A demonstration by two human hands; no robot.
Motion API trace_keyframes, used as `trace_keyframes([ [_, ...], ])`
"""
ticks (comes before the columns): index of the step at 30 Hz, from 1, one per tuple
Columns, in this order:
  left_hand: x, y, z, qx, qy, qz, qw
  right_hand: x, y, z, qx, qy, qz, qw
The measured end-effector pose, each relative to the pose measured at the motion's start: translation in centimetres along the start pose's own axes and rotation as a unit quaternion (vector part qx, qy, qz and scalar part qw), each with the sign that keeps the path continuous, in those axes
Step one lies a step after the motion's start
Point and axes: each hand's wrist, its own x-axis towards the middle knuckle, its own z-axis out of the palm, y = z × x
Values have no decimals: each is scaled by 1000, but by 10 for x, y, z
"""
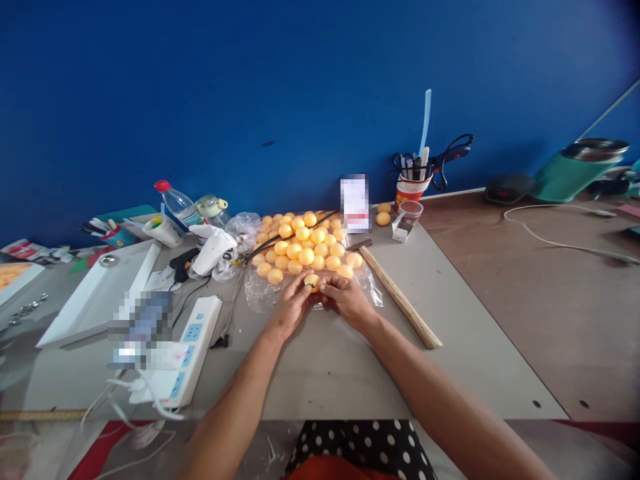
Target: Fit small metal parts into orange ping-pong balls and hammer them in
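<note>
Orange ball (313, 281), quantity one: positioned between the two hands, at the near edge of the clear plastic bag (260, 298). Left hand (294, 299) and right hand (347, 298): both narrow, thumb and fingers drawn together on the ball from opposite sides. A dark detail on the ball is too small to identify. The forearms converge forward over the desk (320, 390); both are cut off at the lower edge. Some fingers are partly hidden by the others.

Pile of orange balls (307, 257): on the bag, directly beyond the hands. The balls overlap; the total cannot be counted. One black cord (327, 217) crosses the pile. Two separate balls (383, 217) rest to the right of one upright card (355, 203), whose face is masked by pixelation.

Hammer (400, 297), quantity one: right of the right hand, head beside the pile, wooden handle angled toward the near right. Red cup (410, 191), quantity one: near the blue wall (300, 87), holding scissors (450, 157) and other items, partly hidden.

Left of the left hand: one power strip (195, 350), one white tray (107, 290) and one red-capped bottle (177, 205)
</note>
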Motion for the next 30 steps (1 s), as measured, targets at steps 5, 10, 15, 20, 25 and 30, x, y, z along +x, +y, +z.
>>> trace_keyframes([
  [5,-1,0,0,6,-3,3,1000,-1,-1,0,0,3,6,1000],
  [10,0,-1,-1,24,-10,9,1000,-1,-1,0,-6,2,3,1000],
  [15,3,-5,-8,65,0,22,998,-1,1,-1,-15,6,9,1000],
  [20,5,-11,-17,126,-4,40,991,-2,2,-3,-21,0,3,1000],
  [25,7,-14,-20,166,9,63,984,-2,1,-2,-22,2,5,1000],
  [30,5,-14,-18,196,18,78,977,-3,1,-2,-27,8,10,1000],
])
